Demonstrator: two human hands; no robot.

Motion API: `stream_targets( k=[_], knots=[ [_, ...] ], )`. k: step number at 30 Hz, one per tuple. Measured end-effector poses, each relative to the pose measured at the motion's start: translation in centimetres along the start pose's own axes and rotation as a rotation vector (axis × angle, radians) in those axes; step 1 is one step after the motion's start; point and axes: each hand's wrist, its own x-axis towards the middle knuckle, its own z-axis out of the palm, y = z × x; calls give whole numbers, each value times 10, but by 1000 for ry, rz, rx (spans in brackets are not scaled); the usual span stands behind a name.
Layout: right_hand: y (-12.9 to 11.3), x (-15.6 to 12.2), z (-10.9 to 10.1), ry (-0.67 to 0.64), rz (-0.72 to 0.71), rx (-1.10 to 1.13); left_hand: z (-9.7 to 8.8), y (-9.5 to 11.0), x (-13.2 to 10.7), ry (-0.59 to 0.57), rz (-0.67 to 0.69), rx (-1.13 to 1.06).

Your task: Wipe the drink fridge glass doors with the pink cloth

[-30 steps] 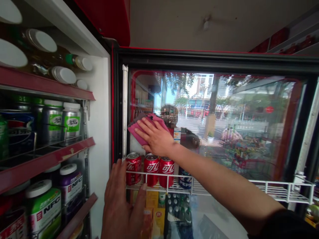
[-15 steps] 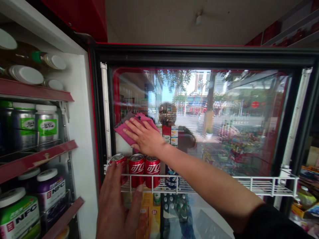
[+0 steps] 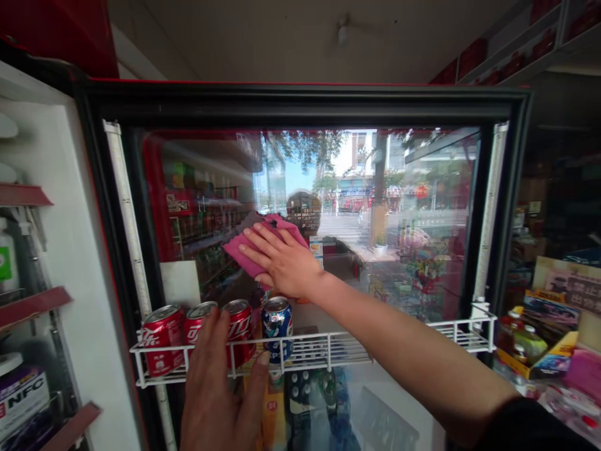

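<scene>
Pink cloth [image 3: 248,262] is pressed on the glass [image 3: 206,188], mid-frame, by the right hand [image 3: 288,266], fingers spread; the left hand [image 3: 218,388] is held up, lower left, thumb wide from its fingers.

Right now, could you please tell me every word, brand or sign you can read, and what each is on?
"NFC": purple bottle.
"EPS", part of a word: blue can.
"可", partly hidden by the left hand: second red can.
Too blurred, small or covered to read surely: the other red cans, the sign at right, the yellow box.
</scene>
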Motion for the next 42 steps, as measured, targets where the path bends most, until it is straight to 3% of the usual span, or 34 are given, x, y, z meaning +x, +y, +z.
stream_targets(
  k=[13, 20, 29, 42],
  knots=[
    [63, -91, -5, -15, 112, 10, 51, 64, 2, -97, 76, -40],
    [94, -135, 3, 82, 137, 19, 75, 88, 0, -104, 114, -64],
    [127, -192, -5, 28, 262, -8, 89, 119, 0, -136, 148, -100],
    [176, -275, -5, 42, 468, -90, 96, 134, -1, -157, 186, -96]
  ],
)
